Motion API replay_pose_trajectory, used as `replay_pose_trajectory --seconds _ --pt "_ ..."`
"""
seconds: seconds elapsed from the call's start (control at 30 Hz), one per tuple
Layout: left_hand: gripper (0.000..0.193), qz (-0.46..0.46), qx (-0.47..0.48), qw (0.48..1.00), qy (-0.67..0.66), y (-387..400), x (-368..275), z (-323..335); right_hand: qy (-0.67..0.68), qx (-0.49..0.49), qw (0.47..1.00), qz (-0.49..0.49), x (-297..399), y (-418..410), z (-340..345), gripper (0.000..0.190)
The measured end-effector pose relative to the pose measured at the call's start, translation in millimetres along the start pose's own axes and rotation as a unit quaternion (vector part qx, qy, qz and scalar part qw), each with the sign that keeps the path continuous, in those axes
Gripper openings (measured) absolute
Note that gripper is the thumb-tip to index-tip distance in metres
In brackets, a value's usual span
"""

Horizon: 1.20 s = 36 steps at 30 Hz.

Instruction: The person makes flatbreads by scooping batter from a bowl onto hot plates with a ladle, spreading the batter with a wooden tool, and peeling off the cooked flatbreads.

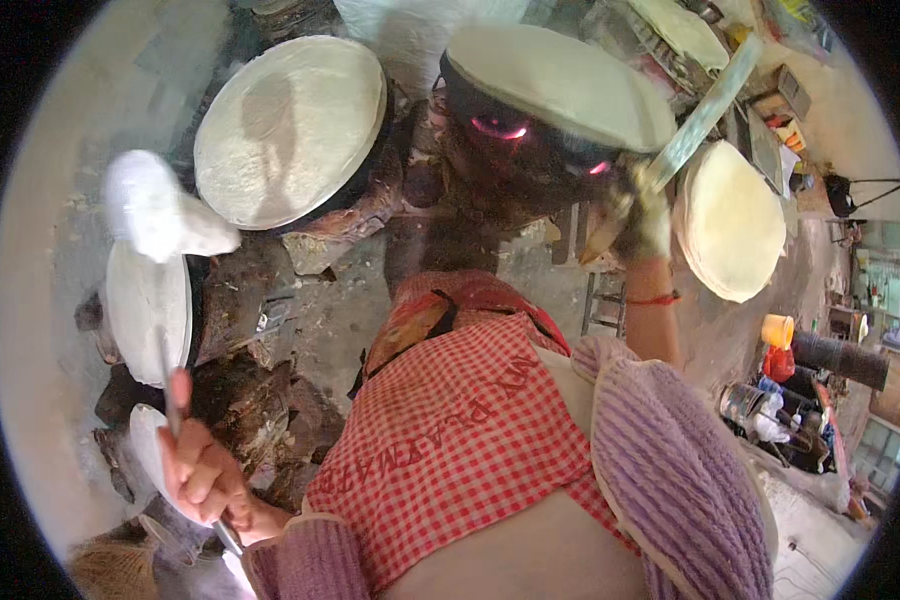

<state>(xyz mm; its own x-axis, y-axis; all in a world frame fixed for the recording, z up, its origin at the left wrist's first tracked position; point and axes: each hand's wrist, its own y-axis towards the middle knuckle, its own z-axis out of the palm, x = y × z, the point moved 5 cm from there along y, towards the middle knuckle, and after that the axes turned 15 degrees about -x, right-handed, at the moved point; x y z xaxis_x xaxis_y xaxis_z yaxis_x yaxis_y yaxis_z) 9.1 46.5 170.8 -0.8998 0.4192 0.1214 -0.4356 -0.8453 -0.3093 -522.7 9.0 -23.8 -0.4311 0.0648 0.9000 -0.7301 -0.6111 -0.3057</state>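
Note:
My left hand [202,476] grips a thin metal rod [227,536] at the lower left. Toward the rod's far end is a blurred white pad [150,206]; how the two join is unclear. Beneath the pad lies a pale round sheet [146,315] on a dark griddle. My right hand [641,225], blurred and seemingly gloved, holds a long flat strip [709,112], slanted up to the right. That strip passes close to the right edge of a large round griddle covered by a pale sheet [559,82]. Right of my wrist is a stack of pale round sheets [731,225].
Another covered griddle [292,135] stands ahead on the left. Glowing embers [499,129] show under the middle griddle. Stone blocks [322,247] edge the hearths. A small ladder-like rack [605,304] is near my right forearm. Buckets [778,330] and a drum [840,360] stand far right.

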Motion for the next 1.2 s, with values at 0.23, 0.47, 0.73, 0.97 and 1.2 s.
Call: replay_pose_trajectory --seconds 0.23,0.47,0.73,0.97,1.2 --pt "0.051 0.010 -0.139 0.988 0.059 41 -18 -17 -0.011 -0.053 0.997 0.061 -95 -31 -18 0.036" --pt "0.052 -0.013 -0.131 0.989 -0.063 50 9 -24 -0.131 -0.072 0.986 0.074 -130 -5 -60 0.030" --pt "0.050 0.095 -0.101 0.981 -0.136 23 13 -40 -0.190 0.018 0.972 0.138 -83 -54 -25 0.025" --pt "0.052 0.240 0.009 0.959 -0.154 -30 -36 -26 -0.346 0.167 0.923 0.014 -94 -73 106 0.025" --pt "0.045 0.272 -0.107 0.956 -0.033 -70 -113 -61 -0.371 0.369 0.851 0.032 -169 -170 261 0.034"
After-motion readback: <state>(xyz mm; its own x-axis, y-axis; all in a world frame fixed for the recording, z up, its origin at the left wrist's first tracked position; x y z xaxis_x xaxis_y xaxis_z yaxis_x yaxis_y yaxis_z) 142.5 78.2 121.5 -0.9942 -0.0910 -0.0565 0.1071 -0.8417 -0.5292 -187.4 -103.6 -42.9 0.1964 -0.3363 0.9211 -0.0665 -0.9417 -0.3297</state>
